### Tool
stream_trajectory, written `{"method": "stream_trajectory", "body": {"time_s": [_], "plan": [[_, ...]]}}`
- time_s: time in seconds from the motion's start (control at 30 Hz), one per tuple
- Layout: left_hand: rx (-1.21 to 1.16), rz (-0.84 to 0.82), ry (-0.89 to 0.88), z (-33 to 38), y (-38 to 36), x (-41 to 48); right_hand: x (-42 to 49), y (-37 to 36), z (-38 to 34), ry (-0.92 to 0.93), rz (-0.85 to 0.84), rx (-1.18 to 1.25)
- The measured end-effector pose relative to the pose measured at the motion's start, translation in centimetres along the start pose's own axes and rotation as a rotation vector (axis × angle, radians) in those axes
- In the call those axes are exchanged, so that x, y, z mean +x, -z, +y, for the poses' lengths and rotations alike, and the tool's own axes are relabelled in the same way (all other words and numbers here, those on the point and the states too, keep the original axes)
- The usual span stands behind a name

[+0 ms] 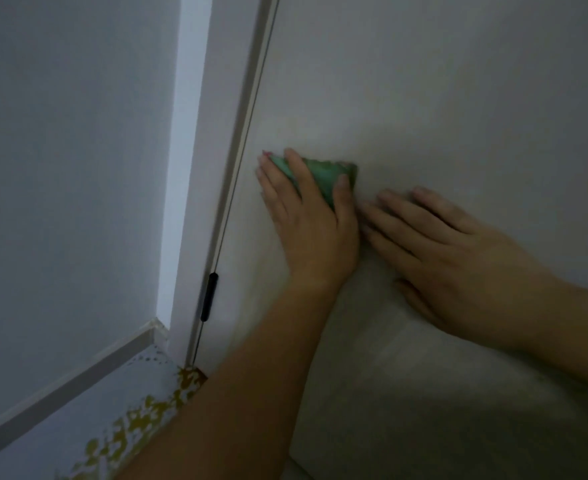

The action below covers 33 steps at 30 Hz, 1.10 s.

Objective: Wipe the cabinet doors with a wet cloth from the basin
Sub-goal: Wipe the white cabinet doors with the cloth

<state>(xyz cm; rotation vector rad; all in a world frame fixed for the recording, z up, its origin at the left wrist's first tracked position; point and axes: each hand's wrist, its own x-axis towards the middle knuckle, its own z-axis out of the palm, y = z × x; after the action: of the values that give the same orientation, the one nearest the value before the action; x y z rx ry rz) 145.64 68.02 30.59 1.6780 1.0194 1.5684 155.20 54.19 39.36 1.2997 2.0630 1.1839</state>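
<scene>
Head view shows me mostly the pale cabinet door [424, 98], with the grey wall [60, 133] to its left and a yellow-speckled surface [140, 420] below. I see the person's left hand [306, 216] with fingers straight and spread, pressing the green cloth [323, 174] flat on the door near its left edge and hiding much of it. The right hand [451, 251] rests relaxed and empty just beside it, and a small black hinge [209, 296] sits lower on that edge.

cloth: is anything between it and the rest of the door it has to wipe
Yes: the right hand lies flat on the door just right of the cloth, which the left hand presses to it. Above the cloth nothing visible stands in the way.
</scene>
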Motion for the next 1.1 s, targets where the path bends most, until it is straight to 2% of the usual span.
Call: {"method": "stream_trajectory", "body": {"time_s": [0.1,0.2,0.3,0.37,0.43,0.57,0.73,0.93,1.0,1.1], "plan": [[0.096,0.034,0.018,-3.2,0.5,-0.1,-0.2,-0.3,-0.1,0.009,0.0,-0.016],[0.184,-0.049,-0.057,-5.0,0.7,-3.5,-0.3,-0.5,-0.3,-0.001,-0.008,-0.052],[0.126,-0.168,-0.243,-4.8,0.3,-6.8,-0.2,-0.5,-0.6,-0.018,-0.001,-0.048],[0.037,-0.19,-0.257,-4.4,0.3,-7.4,-0.3,-0.6,-0.7,-0.019,0.017,-0.055],[-0.042,-0.132,-0.22,-4.4,0.6,-5.0,-0.3,-0.7,-0.8,-0.021,0.039,-0.066],[-0.021,-0.009,-0.229,-5.1,1.0,-0.2,0.0,-1.1,-1.1,-0.038,0.041,-0.074],[0.153,-0.165,-0.439,-6.9,-0.3,-6.6,-0.1,-1.6,-1.9,-0.068,0.044,-0.086],[0.165,-0.017,-0.518,-4.9,3.1,5.7,-0.2,-2.0,-1.8,-0.048,0.035,-0.11],[0.11,0.008,-0.464,-6.0,2.1,3.5,-0.2,-2.0,-1.7,-0.047,0.042,-0.101],[0.101,-0.039,-0.215,-9.0,1.0,-2.6,-0.2,-2.0,-1.8,-0.06,0.066,-0.082]]}}
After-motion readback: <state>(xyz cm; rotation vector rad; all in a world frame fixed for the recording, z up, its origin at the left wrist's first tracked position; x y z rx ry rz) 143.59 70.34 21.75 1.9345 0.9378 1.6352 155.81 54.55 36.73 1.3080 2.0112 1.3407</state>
